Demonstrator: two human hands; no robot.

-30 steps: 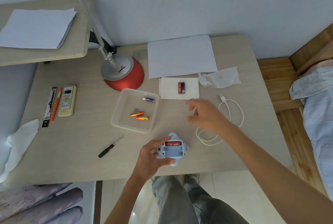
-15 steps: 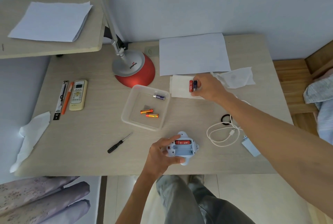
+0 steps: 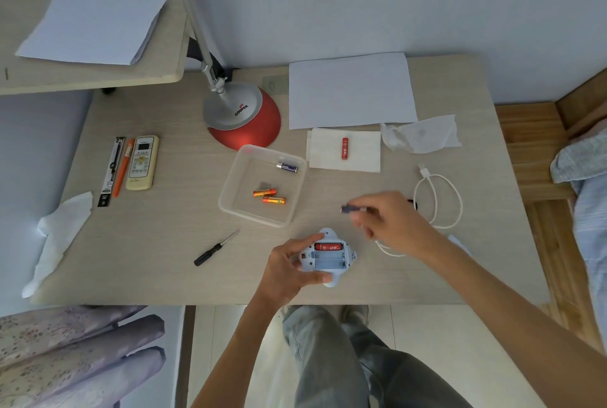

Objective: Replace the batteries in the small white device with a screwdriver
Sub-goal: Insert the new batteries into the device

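The small white device (image 3: 328, 258) lies near the desk's front edge with its battery bay open upward. One red battery (image 3: 329, 247) sits in the top slot; the other slots are bare. My left hand (image 3: 289, 264) grips the device from the left. My right hand (image 3: 392, 223) hovers just above and to the right of it, pinching a dark blue battery (image 3: 347, 209) at the fingertips. Another red battery (image 3: 344, 148) rests on a white napkin (image 3: 361, 158). A black-handled screwdriver (image 3: 213, 249) lies on the desk left of the device.
A clear plastic tray (image 3: 236, 184) holds three batteries. A red lamp base (image 3: 244, 118) stands behind it. White paper (image 3: 351, 90), crumpled tissue (image 3: 423, 135), a white cable (image 3: 437, 200), a remote (image 3: 142, 163) and pens (image 3: 121, 168) lie around.
My right hand reached to the napkin, picked up the dark blue battery, and came back toward the device. One red battery stays on the napkin. My left hand kept hold of the device.
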